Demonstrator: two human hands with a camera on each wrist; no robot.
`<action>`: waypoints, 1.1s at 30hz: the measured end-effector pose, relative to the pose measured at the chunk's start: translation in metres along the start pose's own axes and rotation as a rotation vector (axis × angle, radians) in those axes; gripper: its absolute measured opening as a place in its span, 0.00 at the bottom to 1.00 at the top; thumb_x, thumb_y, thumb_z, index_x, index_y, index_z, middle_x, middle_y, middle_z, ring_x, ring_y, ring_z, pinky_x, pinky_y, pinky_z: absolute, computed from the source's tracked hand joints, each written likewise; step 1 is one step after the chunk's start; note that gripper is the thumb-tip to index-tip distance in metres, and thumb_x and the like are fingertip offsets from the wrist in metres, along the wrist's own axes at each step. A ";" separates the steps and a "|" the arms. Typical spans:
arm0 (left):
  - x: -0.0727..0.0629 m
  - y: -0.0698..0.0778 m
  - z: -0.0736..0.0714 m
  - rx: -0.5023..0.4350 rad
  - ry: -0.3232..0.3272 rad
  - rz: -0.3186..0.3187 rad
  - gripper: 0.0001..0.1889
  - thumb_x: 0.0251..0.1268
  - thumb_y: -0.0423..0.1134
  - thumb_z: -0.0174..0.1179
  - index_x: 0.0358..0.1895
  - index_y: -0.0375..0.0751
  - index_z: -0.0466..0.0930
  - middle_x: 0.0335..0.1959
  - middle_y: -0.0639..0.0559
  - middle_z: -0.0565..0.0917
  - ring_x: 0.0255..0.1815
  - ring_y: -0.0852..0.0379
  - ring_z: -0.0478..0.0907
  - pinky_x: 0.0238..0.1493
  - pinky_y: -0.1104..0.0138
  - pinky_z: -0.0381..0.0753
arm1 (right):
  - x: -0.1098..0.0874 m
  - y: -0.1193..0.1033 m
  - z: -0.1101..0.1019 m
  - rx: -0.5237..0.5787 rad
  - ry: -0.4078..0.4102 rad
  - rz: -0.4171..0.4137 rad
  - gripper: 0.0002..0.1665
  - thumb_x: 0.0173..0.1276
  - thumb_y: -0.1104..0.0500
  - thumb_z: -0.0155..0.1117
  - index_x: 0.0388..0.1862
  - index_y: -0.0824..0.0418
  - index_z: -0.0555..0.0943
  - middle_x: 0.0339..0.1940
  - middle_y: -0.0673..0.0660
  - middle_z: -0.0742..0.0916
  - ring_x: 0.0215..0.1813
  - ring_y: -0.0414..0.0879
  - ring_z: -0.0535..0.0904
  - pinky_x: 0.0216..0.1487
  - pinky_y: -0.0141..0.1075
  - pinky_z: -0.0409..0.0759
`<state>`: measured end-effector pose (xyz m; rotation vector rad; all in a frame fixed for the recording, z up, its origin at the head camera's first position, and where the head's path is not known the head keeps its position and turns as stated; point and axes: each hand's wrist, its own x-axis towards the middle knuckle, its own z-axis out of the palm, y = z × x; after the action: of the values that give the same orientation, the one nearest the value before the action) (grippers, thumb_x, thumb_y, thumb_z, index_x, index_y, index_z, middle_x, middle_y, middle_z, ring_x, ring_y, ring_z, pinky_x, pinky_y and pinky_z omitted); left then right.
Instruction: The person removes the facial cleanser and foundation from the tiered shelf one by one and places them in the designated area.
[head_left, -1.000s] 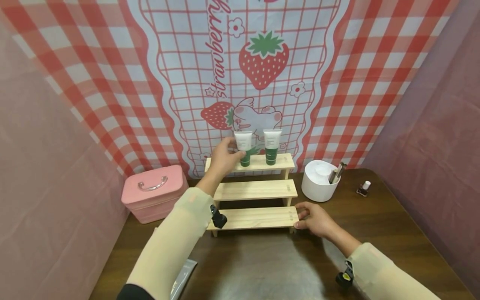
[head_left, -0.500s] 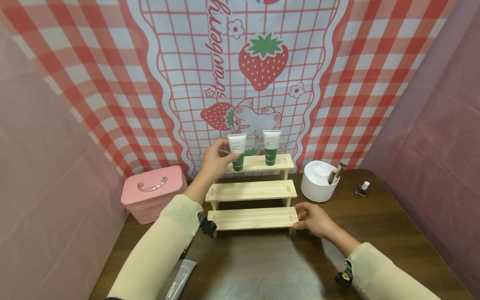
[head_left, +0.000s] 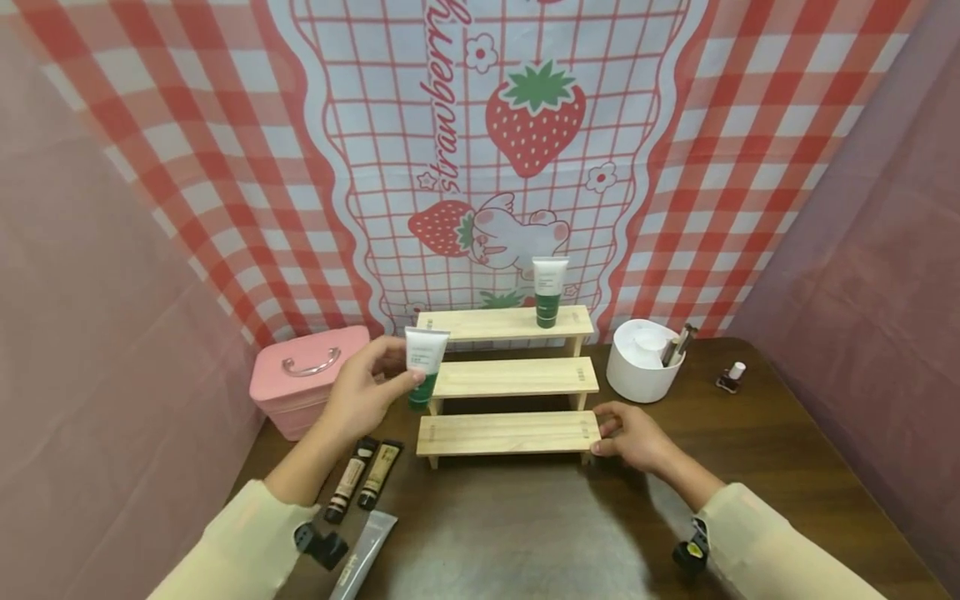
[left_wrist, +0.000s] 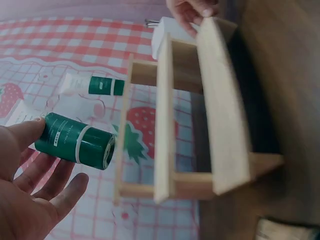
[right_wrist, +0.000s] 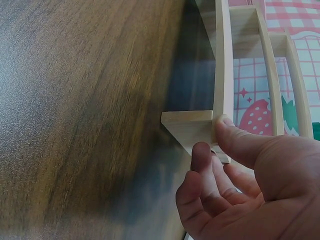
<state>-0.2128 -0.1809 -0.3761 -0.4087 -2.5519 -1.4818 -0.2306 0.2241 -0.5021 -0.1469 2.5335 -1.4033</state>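
My left hand (head_left: 367,387) pinches a white and green squeeze tube (head_left: 424,358) between thumb and fingers, at the left of a three-step wooden display rack (head_left: 510,379). In the left wrist view the tube's green cap end (left_wrist: 75,140) points toward the rack. A matching tube (head_left: 548,292) stands upright on its cap on the top step, toward the right. My right hand (head_left: 633,437) grips the right end of the bottom step. In the right wrist view its thumb (right_wrist: 240,137) presses on the board's edge while the fingers curl by the rack's leg (right_wrist: 190,125).
Left of the rack stands a pink case (head_left: 307,379) with a metal handle. Two small dark-capped tubes (head_left: 363,475) and a grey tube (head_left: 363,554) lie at the front left. A white round organizer (head_left: 641,367) and a small nail polish bottle (head_left: 731,377) stand right.
My left hand has brought one tube off the top step, leftward, down and toward me, uncovering the two small tubes on the table. My right hand stays on the rack.
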 end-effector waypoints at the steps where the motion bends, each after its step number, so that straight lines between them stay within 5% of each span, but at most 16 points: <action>1: -0.009 -0.004 -0.003 -0.011 -0.006 -0.001 0.17 0.69 0.35 0.68 0.59 0.39 0.80 0.51 0.41 0.86 0.51 0.46 0.84 0.49 0.58 0.84 | 0.000 0.000 0.000 -0.002 0.001 -0.001 0.37 0.55 0.70 0.77 0.64 0.74 0.73 0.38 0.62 0.86 0.29 0.46 0.78 0.21 0.41 0.77; 12: -0.100 -0.050 -0.035 -0.040 -0.042 -0.089 0.18 0.65 0.32 0.69 0.57 0.34 0.81 0.45 0.41 0.87 0.44 0.62 0.83 0.38 0.67 0.86 | -0.002 0.003 -0.002 -0.010 0.006 -0.019 0.37 0.55 0.70 0.77 0.63 0.74 0.73 0.38 0.62 0.86 0.29 0.47 0.78 0.22 0.42 0.77; 20: -0.152 -0.088 -0.051 0.031 -0.123 -0.149 0.22 0.65 0.31 0.69 0.60 0.28 0.77 0.45 0.39 0.85 0.38 0.66 0.83 0.36 0.69 0.85 | -0.002 0.003 0.000 -0.002 -0.001 -0.014 0.37 0.56 0.70 0.77 0.64 0.74 0.73 0.38 0.63 0.86 0.29 0.47 0.78 0.22 0.42 0.77; 29: -0.183 -0.124 -0.064 -0.024 -0.309 -0.286 0.25 0.68 0.35 0.68 0.60 0.19 0.75 0.43 0.39 0.86 0.37 0.69 0.82 0.37 0.70 0.84 | 0.000 0.001 -0.002 -0.002 -0.011 -0.018 0.37 0.56 0.69 0.77 0.64 0.74 0.72 0.39 0.63 0.86 0.29 0.47 0.78 0.22 0.42 0.77; 33: -0.188 -0.134 -0.066 -0.146 -0.364 -0.336 0.27 0.68 0.33 0.67 0.60 0.13 0.70 0.43 0.38 0.85 0.33 0.66 0.83 0.33 0.67 0.86 | 0.002 0.002 -0.001 -0.002 -0.010 -0.013 0.37 0.56 0.69 0.77 0.64 0.74 0.72 0.39 0.64 0.86 0.29 0.46 0.78 0.21 0.41 0.77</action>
<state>-0.0761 -0.3296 -0.5053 -0.3009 -2.9180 -1.8687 -0.2323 0.2256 -0.5036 -0.1704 2.5305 -1.4006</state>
